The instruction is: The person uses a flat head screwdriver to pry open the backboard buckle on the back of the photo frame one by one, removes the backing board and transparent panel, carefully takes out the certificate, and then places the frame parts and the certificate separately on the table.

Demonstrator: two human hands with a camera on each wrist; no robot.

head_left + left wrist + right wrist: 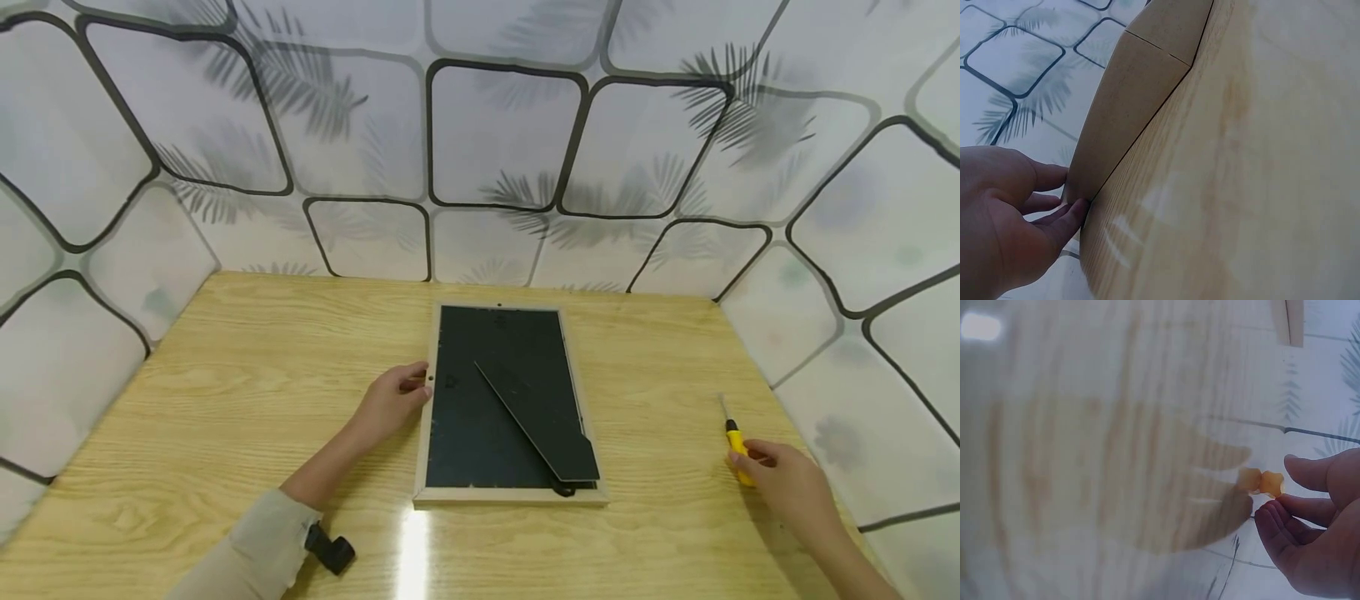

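Note:
A picture frame (422, 442) with a light wood border lies back side up on the table. Its black backing (480, 433) carries a black easel stand (543, 425) set at a slant. My left hand (390, 402) rests its thumb and fingertips against the frame's left edge; in the left wrist view, those fingertips (1077, 209) meet the wooden side. Over at the right, a screwdriver (735, 437) with a yellow handle and thin shaft lies pointing away from me. My right hand (787, 479) holds its handle (1271, 483) between thumb and fingers.
The wood-grain table (225, 400) is bordered at the back and sides by patterned white panels (502, 133). A black wrist device (330, 550) sits on the left sleeve. Light glares off the table in front of the frame.

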